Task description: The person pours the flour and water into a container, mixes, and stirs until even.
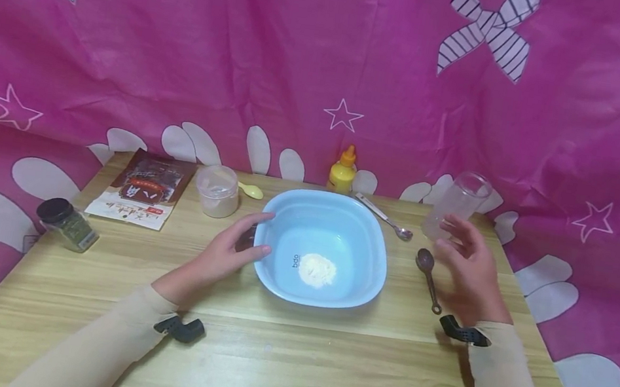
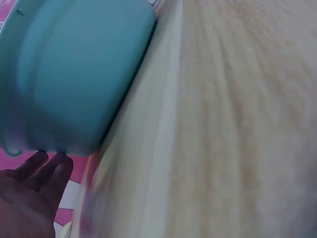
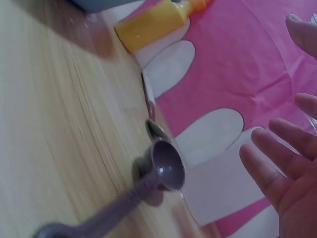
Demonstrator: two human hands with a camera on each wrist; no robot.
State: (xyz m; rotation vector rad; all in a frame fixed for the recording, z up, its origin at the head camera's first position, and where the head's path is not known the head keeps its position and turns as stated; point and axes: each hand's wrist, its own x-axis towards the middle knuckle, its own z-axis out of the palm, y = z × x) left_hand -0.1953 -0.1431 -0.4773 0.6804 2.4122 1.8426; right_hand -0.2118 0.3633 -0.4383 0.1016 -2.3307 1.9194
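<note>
My left hand [image 1: 223, 251] holds the left rim of a light blue plastic basin [image 1: 358, 253], its thumb over the rim. In the left wrist view, fingertips [image 2: 57, 166] touch the basin's outer wall. A small heap of white powder [image 1: 317, 270] lies on the basin floor. My right hand [image 1: 473, 263] is raised at the right with relaxed, spread fingers, holding nothing. It overlaps a clear plastic bottle [image 1: 459, 201] in the head view. Left of that hand lies a dark brown measuring spoon [image 1: 428, 276], its bowl close up in the right wrist view.
Behind the basin stand a yellow squeeze bottle [image 1: 341, 175] and a metal spoon [image 1: 383, 216]. Leftward are a clear jar [image 1: 217, 192] of white powder, a pale yellow spoon [image 1: 251, 191], a brown-and-white packet [image 1: 144, 190] and a black-lidded herb jar [image 1: 67, 224]. A pink curtain [image 1: 306, 54] hangs behind.
</note>
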